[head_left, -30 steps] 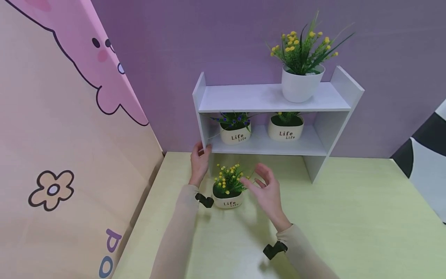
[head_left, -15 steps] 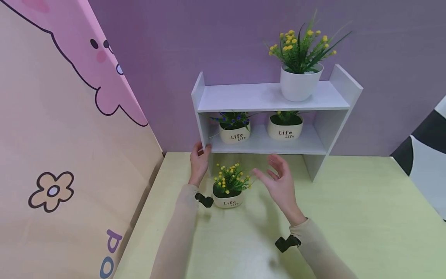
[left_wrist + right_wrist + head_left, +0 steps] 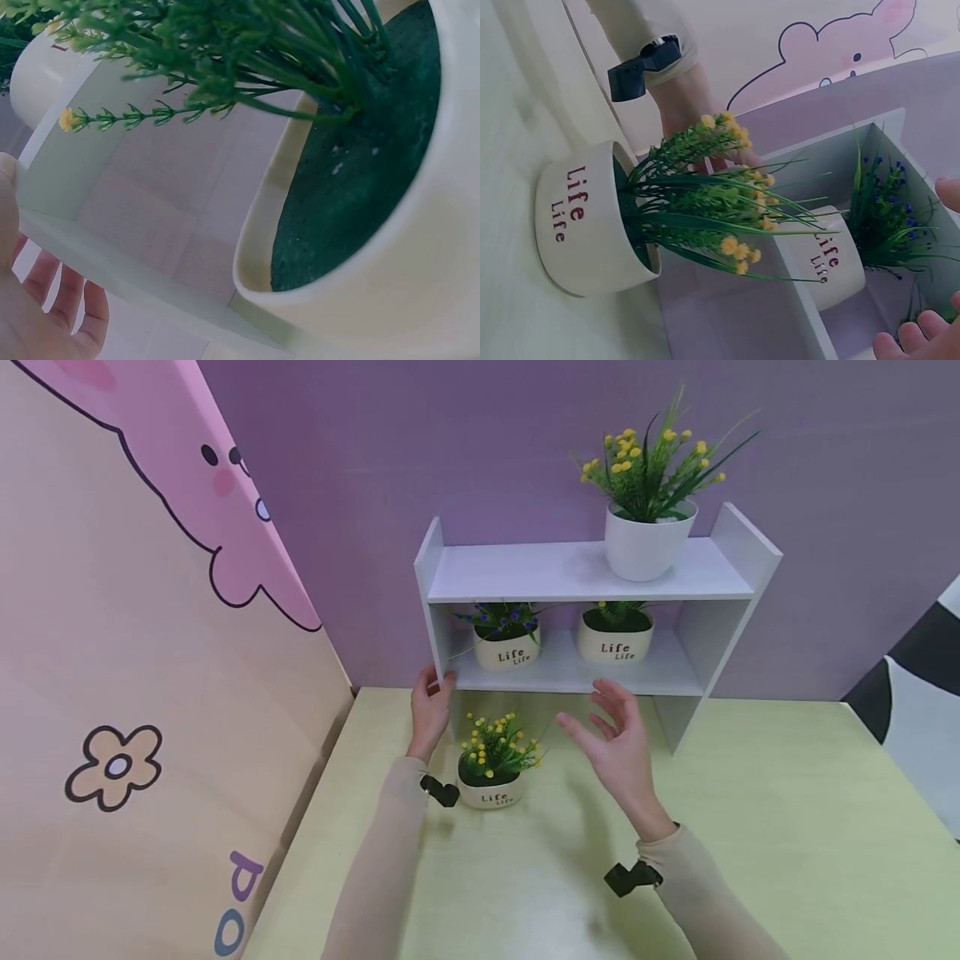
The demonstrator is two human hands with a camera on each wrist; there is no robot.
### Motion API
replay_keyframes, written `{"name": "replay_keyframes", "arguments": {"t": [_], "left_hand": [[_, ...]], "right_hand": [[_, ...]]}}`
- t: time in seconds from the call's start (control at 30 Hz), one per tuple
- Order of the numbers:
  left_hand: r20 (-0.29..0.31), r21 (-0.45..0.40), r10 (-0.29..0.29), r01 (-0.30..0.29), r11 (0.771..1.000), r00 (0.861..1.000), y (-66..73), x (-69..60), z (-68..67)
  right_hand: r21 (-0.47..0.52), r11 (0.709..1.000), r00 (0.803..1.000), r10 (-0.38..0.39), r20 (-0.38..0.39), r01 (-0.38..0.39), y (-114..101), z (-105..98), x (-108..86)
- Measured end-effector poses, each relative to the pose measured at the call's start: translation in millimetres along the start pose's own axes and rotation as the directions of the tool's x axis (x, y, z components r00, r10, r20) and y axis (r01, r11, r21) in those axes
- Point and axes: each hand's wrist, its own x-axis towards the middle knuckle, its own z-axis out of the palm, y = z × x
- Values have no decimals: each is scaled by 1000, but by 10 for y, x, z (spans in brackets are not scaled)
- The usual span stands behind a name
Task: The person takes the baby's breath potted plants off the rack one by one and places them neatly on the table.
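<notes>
My left hand [image 3: 431, 714] grips the lower left side panel of a white two-tier shelf [image 3: 517, 568], its thumb and fingers on either side of the board. The left wrist view shows the fingers [image 3: 67, 289] against that panel. Just in front stands a cream "Life" pot [image 3: 491, 795] of yellow flowers on the table, near both hands but held by neither. My right hand [image 3: 618, 752] hovers before the shelf's lower board, fingers spread and loosely bent, holding nothing. In the right wrist view, fingertips [image 3: 911, 337] appear at the lower right edge.
On the middle board sit a "Life" pot with blue flowers [image 3: 507, 652] and another "Life" pot [image 3: 615, 643]. A taller white pot [image 3: 648, 547] with yellow flowers stands on top. A purple wall [image 3: 337, 485] rises behind; a decorated panel [image 3: 150, 660] stands left.
My right hand has moved right and slightly forward, away from the yellow-flower pot on the table. The left hand stays at the shelf's side panel.
</notes>
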Motion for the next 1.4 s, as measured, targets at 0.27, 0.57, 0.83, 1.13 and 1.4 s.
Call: {"name": "replay_keyframes", "arguments": {"t": [0.27, 0.57, 0.83, 1.13, 1.4], "left_hand": [[14, 8, 0, 0, 1000, 1000, 9, 4, -20], [7, 9, -4, 4, 1000, 1000, 0, 1, -9], [6, 39, -2, 2, 999, 1000, -2, -5, -26], [24, 31, 0, -1, 1000, 1000, -25, -2, -51], [34, 29, 6, -7, 1000, 999, 6, -3, -44]], "right_hand": [[6, 999, 999, -43, -28, 43, -105, -58, 58], [-86, 987, 989, -138, -55, 133, -234, -186, 190], [-149, 975, 983, -175, -47, 166, -332, -291, 264], [-184, 951, 959, -269, -91, 249, -503, -373, 381], [-230, 932, 948, -306, -87, 280, -575, -395, 451]]}}
